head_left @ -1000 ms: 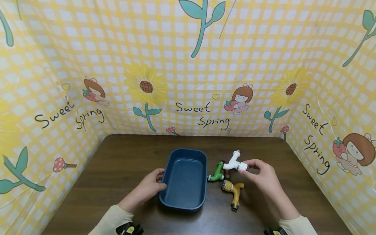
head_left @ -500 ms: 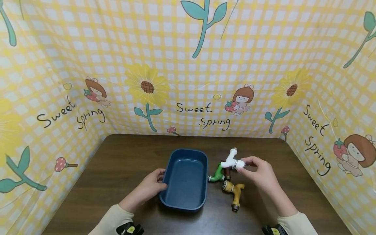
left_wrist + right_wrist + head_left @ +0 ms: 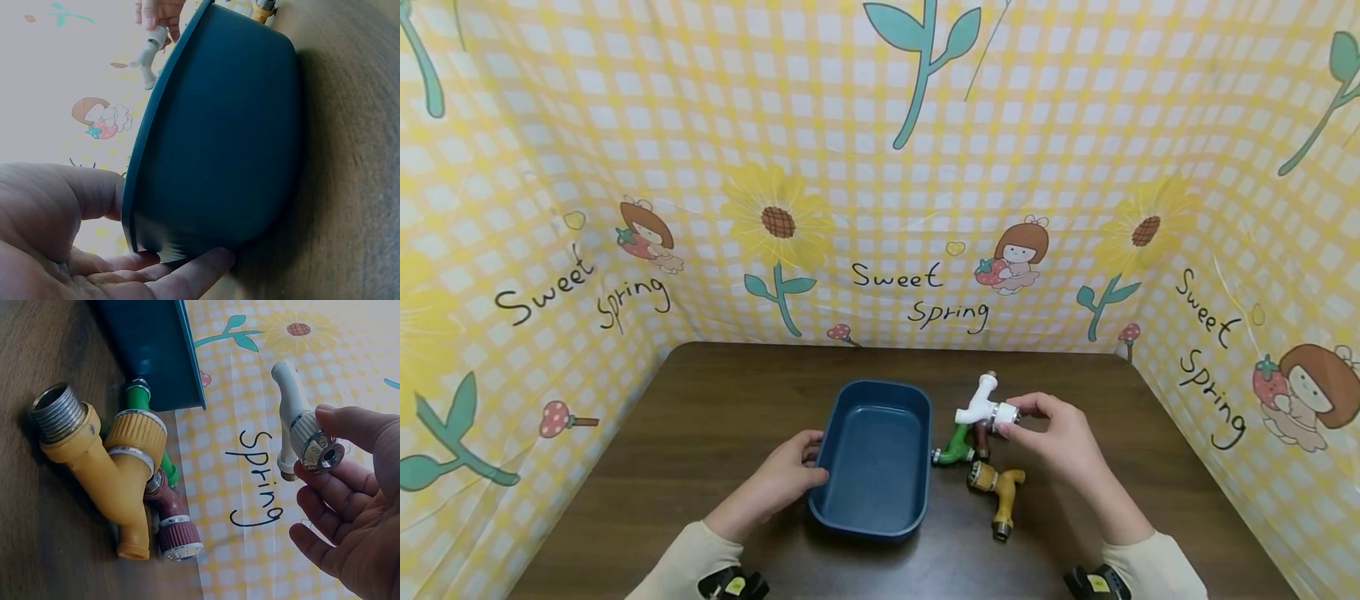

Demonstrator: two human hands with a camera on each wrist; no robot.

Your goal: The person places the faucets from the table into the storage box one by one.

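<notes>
My left hand (image 3: 782, 475) holds the left rim of a blue rectangular basin (image 3: 871, 471), thumb at the rim and fingers against the outer wall in the left wrist view. With thumb and fingertips my right hand (image 3: 1060, 433) pinches the ribbed knob of a white faucet (image 3: 979, 407), raised above the table. Below it, a green faucet (image 3: 957, 448) lies beside the basin, partly hidden by the white one. A dark red faucet (image 3: 178, 528) sits close to the green one. Nearer to me lies a yellow faucet (image 3: 1003, 492) with a threaded metal end.
The brown wooden table (image 3: 745, 392) carries everything. Behind it and at both sides hangs a yellow checked cloth (image 3: 880, 192) with flowers and printed words. The faucets lie close along the basin's right side.
My right hand has carried the white faucet a little to the left and up, over the green and dark red faucets. The left hand and basin have stayed in place.
</notes>
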